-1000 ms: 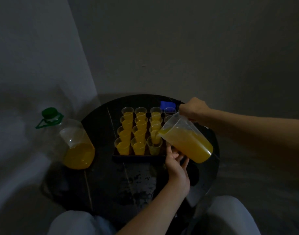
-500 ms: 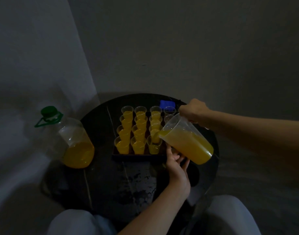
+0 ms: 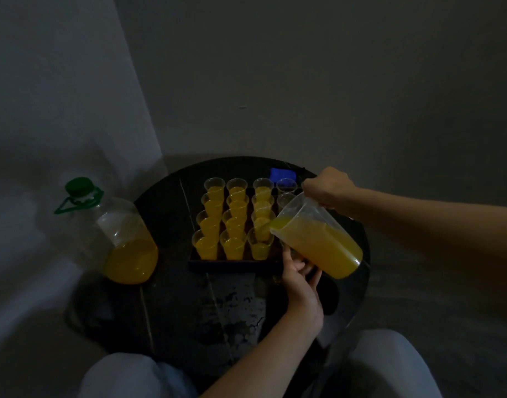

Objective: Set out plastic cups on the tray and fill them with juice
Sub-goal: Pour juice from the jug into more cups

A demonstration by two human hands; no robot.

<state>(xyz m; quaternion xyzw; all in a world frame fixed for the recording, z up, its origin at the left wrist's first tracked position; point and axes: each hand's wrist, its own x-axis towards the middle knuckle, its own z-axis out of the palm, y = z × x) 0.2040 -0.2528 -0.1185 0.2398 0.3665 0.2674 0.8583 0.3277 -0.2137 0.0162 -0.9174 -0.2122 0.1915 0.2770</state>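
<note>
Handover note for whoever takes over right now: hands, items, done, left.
Right hand grips the jug by its handle. The jug is tilted, spout over the third column's near cup.
Left hand is at the tray's near right corner, under the jug; its grip is unclear.
Done: eleven filled cups.
Left: finish the near cup, then fill the two empty cups at far right.
Bottle, part full, stands left of the tray.

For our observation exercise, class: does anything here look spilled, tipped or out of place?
No spill shows. The big bottle at the left edge of the table looks tilted, though the wide lens may cause that.
</note>
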